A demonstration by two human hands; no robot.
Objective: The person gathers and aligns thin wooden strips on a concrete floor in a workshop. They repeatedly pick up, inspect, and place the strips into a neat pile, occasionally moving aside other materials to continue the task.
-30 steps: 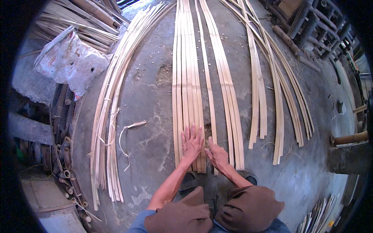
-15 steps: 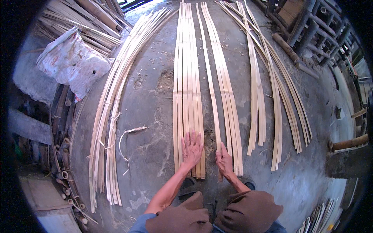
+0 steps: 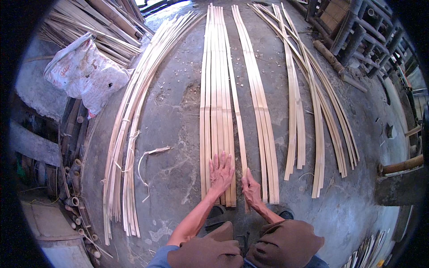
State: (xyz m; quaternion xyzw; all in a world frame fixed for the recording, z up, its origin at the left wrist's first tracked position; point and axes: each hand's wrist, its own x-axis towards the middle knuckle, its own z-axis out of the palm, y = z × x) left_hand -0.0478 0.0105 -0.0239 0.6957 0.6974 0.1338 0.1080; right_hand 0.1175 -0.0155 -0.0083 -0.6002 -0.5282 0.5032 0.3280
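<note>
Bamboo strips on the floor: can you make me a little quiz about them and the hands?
1. True or false: the left hand lies flat on the middle bundle of strips.
2. What does the right hand touch? A) the white sack B) a single strip C) a wooden chair
3. Fill in: the white sack lies to the person's ____.

Key: 1 true; 2 B; 3 left.
</note>
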